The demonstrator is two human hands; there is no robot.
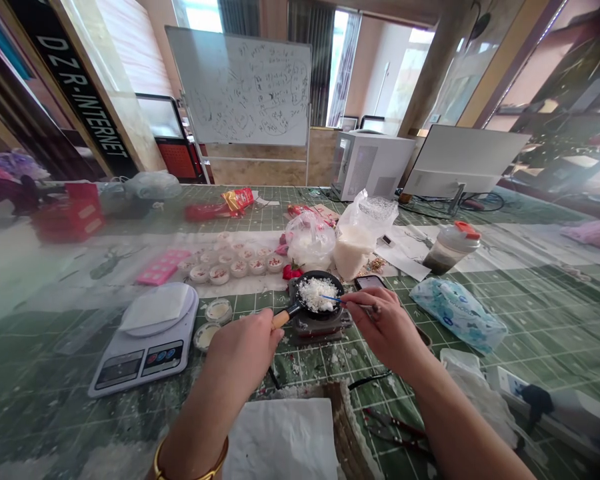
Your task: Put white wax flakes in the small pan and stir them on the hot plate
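My left hand (250,347) is wrapped round the wooden handle of a small black frying pan (295,309). The pan rests on a small dark hot plate (320,328). White flakes (316,292) fill much of the pan. In my right hand (383,323) is a thin blue stick (333,299), pinched between the fingers, its tip among the flakes. Left of the pan, several small cups (239,268) with whitish contents and reddish bits stand in rows. Two more cups (218,311) sit close to my left hand.
A kitchen scale (167,353) stands at left, beside a pink mould (164,267). Behind the pan are a bag of white granules (353,250) and a phone (370,283). A shaker bottle (450,248), a wipes pack (457,313), pliers (397,430) and a power strip (540,403) lie at right.
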